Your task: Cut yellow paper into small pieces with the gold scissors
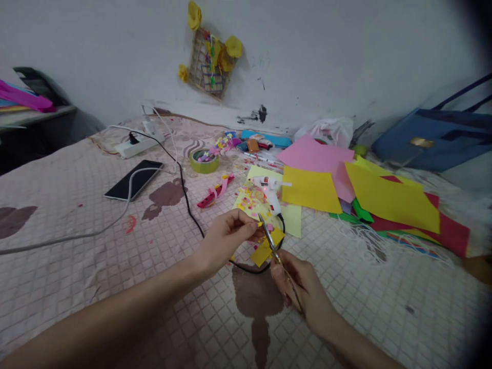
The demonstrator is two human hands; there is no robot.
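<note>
Quilted cloth spreads before a pale wall. The left hand seems to have its grip pinched on a tiny yellow paper piece, right beside the scissors around which the right hand has its grip wrapped. With blades this near, a slip could nick fingertips; a snag on the looping black cord could drag the glue gun – possibly hot, its light glowing. Counted: one scissors, one glue gun, one phone, one tape roll – loose scraps, too many.

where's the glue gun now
In the head view, just right of centre: the glue gun lies on the pale yellow paper, beyond the scissors in the right hand.
</note>
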